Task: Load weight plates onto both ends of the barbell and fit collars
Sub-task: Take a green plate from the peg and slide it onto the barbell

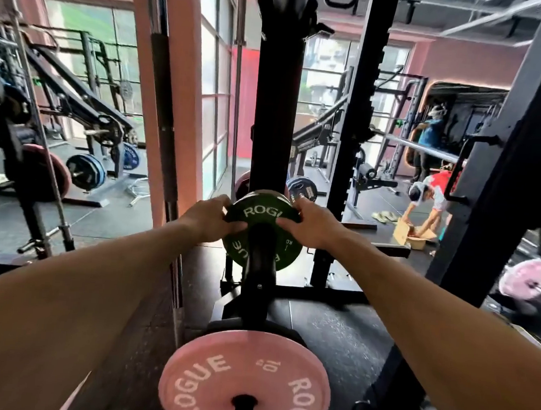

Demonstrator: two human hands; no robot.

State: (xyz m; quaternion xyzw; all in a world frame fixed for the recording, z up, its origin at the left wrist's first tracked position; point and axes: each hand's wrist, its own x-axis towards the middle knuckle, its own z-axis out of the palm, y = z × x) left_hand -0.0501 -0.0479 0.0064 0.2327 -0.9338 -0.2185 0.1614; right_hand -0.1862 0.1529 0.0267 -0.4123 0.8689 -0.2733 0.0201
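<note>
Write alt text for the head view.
Both hands, left hand and right hand, grip a green plate on a storage peg of a black rack. A pink plate sits on a lower peg, nearer the camera.

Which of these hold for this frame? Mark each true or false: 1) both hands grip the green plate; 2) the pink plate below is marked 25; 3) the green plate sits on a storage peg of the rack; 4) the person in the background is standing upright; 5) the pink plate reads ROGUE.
1) True: the left hand and right hand grip the green plate at its upper edges.
2) False: the pink plate is marked 10.
3) True: it sits on a black peg of the rack.
4) False: the background person bends over a cardboard box.
5) True.
</note>
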